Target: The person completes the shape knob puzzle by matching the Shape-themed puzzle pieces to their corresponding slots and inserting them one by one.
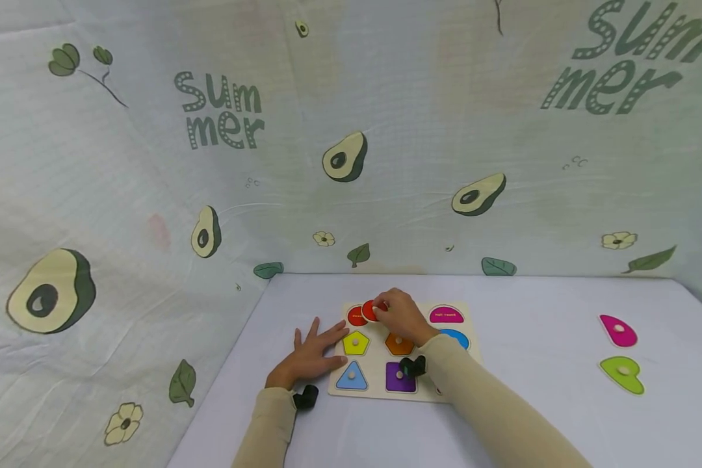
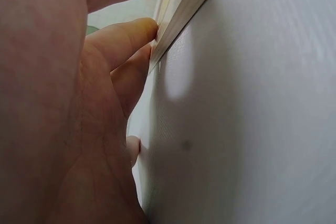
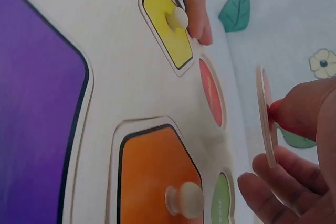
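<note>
A wooden shape puzzle board (image 1: pixel 376 366) lies on the white table. My right hand (image 1: pixel 400 315) pinches the knob of a red circle piece (image 1: pixel 370 311) and holds it tilted just above the board's empty red circle recess (image 1: pixel 357 317). The right wrist view shows the piece (image 3: pixel 265 114) edge-on, lifted off the recess (image 3: pixel 211 93), with my right hand (image 3: pixel 294 150) gripping it. My left hand (image 1: pixel 312 351) lies flat with spread fingers, its fingertips (image 2: pixel 142 30) against the board's left edge (image 2: pixel 184 14). Yellow pentagon (image 3: pixel 168 24), orange hexagon (image 3: pixel 157 171) and purple square (image 3: pixel 37 103) sit in their recesses.
A magenta piece (image 1: pixel 618 330) and a green piece (image 1: pixel 623 375) lie loose on the table to the far right. A blue triangle (image 1: pixel 351 376) and a pink half-round (image 1: pixel 446 315) are in the board. An avocado-print cloth forms the walls behind and to the left.
</note>
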Available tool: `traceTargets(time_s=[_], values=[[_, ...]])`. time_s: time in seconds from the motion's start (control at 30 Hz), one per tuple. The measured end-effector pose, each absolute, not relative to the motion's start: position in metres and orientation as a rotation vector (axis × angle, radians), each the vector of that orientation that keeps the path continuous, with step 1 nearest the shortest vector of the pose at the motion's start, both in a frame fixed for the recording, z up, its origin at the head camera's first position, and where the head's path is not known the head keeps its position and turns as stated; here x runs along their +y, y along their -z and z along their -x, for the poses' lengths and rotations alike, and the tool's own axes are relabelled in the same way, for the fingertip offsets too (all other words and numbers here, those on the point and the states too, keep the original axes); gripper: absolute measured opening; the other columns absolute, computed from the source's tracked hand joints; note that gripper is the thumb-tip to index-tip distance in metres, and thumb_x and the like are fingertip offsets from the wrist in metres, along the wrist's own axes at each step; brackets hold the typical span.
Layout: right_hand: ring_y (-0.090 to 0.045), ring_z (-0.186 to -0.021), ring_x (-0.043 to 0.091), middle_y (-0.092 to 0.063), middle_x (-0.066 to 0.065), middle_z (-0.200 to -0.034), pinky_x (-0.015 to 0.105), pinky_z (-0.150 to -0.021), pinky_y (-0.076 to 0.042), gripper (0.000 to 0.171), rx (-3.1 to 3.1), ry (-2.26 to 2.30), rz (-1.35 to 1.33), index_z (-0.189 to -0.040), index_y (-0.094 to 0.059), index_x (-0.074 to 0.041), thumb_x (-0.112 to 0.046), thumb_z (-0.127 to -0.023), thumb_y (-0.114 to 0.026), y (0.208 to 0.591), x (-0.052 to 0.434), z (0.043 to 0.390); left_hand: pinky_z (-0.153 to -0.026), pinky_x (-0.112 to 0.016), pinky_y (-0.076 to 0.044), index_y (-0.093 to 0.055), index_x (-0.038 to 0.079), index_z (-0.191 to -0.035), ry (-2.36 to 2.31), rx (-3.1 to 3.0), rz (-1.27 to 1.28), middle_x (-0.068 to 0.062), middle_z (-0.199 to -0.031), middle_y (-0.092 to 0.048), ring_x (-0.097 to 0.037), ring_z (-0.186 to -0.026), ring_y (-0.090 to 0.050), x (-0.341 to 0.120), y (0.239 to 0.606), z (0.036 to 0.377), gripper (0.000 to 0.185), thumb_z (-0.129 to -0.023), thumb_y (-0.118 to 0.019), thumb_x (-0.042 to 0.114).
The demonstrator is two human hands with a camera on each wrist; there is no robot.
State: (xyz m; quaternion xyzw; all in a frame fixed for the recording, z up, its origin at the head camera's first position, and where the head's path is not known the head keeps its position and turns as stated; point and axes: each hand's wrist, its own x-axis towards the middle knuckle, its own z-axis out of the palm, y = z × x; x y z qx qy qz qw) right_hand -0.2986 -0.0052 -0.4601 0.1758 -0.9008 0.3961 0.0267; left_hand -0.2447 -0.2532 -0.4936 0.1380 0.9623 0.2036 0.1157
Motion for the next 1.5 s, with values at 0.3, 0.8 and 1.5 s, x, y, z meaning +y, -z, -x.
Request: traceTargets(time_s=[0.3, 0.8, 1.5], values=[[-0.059, -0.105, 0.026, -0.065, 0.009, -0.118, 0.045, -0.093, -0.055, 0.015, -2.854, -1.215, -0.443, -0.105, -0.076, -0.010, -0.018, -0.093, -0.071, 0.466, -0.017, 0.305, -0.110, -0.071, 0.014, -0.043, 0.033, -0.153, -0.613, 2.815, -0.406, 0.010, -0.163, -0.029, -0.040, -0.152, 0.003, -0.251, 0.488, 0.245, 0.070, -0.090, -0.062, 0.056], [-0.059, -0.105, 0.029, -0.070, 0.008, -0.113, 0.047, -0.099, -0.050, 0.015, -2.903, -1.097, -0.415, -0.103, -0.078, -0.010, -0.018, -0.091, -0.073, 0.474, -0.033, 0.304, -0.109, -0.072, 0.014, -0.045, 0.029, -0.153, -0.649, 2.817, -0.428, 0.010, -0.162, -0.031, -0.042, -0.152, 0.003, -0.253, 0.494, 0.241, 0.072, -0.089, -0.062, 0.058], [-0.056, -0.095, 0.025, -0.072, 0.007, -0.107, 0.039, -0.093, -0.052, 0.017, -2.867, -1.047, -0.425, -0.104, -0.079, -0.008, -0.019, -0.094, -0.071, 0.483, -0.048, 0.313, -0.110, -0.072, 0.013, -0.045, 0.030, -0.153, -0.642, 2.819, -0.416, 0.010, -0.162, -0.031, -0.041, -0.152, 0.002, -0.250, 0.487, 0.238, 0.070, -0.090, -0.063, 0.056]])
